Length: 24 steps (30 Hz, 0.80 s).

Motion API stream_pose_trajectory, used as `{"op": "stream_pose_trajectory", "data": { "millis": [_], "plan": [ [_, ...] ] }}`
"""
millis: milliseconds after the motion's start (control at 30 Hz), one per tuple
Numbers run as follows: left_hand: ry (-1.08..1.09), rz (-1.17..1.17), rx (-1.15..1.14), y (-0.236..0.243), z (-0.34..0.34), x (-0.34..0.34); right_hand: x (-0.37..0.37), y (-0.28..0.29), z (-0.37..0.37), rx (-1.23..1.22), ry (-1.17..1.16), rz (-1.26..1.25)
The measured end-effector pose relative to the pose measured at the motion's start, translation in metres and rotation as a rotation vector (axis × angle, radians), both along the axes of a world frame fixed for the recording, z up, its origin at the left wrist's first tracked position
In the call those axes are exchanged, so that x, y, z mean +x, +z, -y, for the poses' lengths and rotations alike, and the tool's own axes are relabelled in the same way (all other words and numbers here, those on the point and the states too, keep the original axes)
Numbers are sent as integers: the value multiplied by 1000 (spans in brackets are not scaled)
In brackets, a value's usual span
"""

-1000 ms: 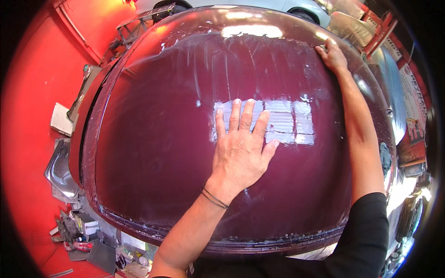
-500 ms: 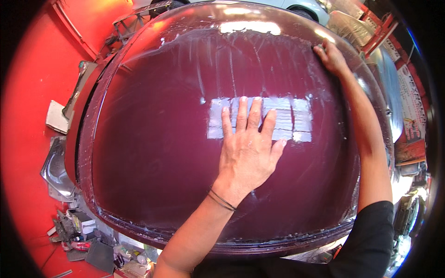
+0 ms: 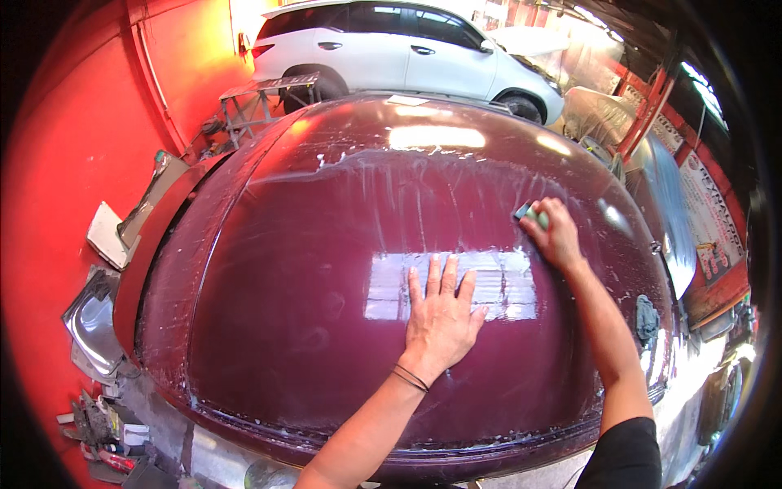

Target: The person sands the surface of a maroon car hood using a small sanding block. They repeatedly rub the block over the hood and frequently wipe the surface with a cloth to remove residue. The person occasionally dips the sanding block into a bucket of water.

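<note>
Maroon car panel [image 3: 309, 326] fills the middle of the view, wide and curved, wet and shiny, with white streaks of foam across its upper part. At the far left, against the red wall [image 3: 73, 147], some loose grey and white parts [image 3: 106, 236] lean near the panel's edge, and small tools and cans [image 3: 102, 428] lie low on the floor. A metal stand [image 3: 261, 98] is at the upper left, behind the panel.

On the panel's centre there is a pale rectangular patch [image 3: 383, 289], where bright light reflects. The left hand [image 3: 440, 322] lies flat on the panel, palm down, with the fingers [image 3: 432, 281] straight and slightly spread, their tips over the lower edge of this patch. A thin dark band [image 3: 411, 377] is around the left wrist.

More to the right and higher, the right hand [image 3: 555, 236] presses on the panel just beside the upper right corner of the patch. Its fingers are curled and closed around a small greenish block [image 3: 533, 216], which touches the wet surface. A black sleeve [image 3: 623, 452] covers the upper right arm.

Behind the panel a white car [image 3: 399, 49] is parked. At the far right hang a silver sheet [image 3: 672, 212] and a red sign [image 3: 713, 244].
</note>
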<state>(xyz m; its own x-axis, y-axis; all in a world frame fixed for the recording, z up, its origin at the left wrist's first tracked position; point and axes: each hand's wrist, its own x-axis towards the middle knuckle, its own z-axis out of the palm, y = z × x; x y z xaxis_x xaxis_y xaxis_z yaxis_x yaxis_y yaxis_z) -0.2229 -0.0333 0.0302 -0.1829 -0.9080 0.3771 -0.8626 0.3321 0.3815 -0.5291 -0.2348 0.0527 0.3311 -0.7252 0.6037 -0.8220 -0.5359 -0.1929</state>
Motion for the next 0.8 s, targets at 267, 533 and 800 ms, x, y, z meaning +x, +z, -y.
{"op": "stream_pose_trajectory", "data": {
  "millis": [267,533,800],
  "plan": [
    [-10,-31,34,-15,-3,0,-21,-18,167,126,-332,1],
    [-14,-47,20,1,-2,2,-28,-14,18,47,-170,6],
    [-11,-104,-36,-14,2,0,-78,-16,164,104,-305,-30]
  ]
}}
